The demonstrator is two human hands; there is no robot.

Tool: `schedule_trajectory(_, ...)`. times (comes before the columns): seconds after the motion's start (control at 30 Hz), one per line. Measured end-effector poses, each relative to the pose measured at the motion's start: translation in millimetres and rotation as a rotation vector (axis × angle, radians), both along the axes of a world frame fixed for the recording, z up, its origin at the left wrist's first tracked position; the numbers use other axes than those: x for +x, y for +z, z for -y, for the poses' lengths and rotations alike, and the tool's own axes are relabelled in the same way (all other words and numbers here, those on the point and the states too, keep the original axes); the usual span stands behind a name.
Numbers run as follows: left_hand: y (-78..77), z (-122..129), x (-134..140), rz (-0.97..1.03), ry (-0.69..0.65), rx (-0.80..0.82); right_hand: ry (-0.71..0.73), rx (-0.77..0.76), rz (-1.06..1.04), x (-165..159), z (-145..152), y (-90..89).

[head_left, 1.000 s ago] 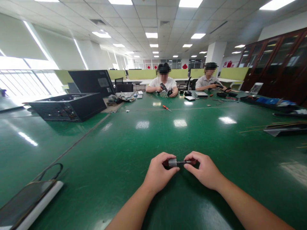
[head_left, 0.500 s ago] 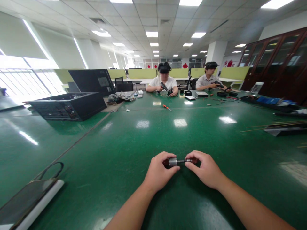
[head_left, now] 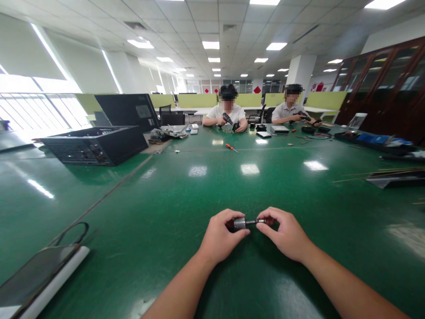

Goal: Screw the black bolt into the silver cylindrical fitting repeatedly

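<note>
Left hand (head_left: 221,239) clenched round a small grey metal cylinder (head_left: 239,223), right hand (head_left: 288,234) pinching the thin shaft (head_left: 256,221) sticking out of it, both held just above the near edge of a glossy green bench (head_left: 186,199). Open black computer case (head_left: 96,145) toward the far left edge; red-handled screwdriver (head_left: 230,147) near the far edge. Two people (head_left: 227,116) seated at the far side. Ceiling panels mirrored in the sheen.

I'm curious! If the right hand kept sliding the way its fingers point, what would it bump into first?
The right hand points sideways along the small metal part it pinches, so it would probably meet the left hand first, which grips the part's thicker grey end. Only a short stretch of the part separates them.
</note>
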State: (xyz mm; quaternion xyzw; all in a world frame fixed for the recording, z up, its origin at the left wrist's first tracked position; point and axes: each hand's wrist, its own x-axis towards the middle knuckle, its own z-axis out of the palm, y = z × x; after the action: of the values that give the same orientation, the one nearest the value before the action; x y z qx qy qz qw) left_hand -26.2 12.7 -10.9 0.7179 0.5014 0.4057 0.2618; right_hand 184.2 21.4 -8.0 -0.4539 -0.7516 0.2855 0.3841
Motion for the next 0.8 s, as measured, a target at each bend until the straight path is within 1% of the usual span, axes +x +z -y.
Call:
schedule_trajectory(0.37,0.9,0.4,1.0,-0.003,-0.013,0.006,0.014,-0.027,-0.002,0.8,-1.9,-4.5)
schedule_trajectory(0.8,1.3,0.7,0.6,-0.008,-0.019,-0.008,0.012,-0.027,0.008,0.8,-0.3,-2.7)
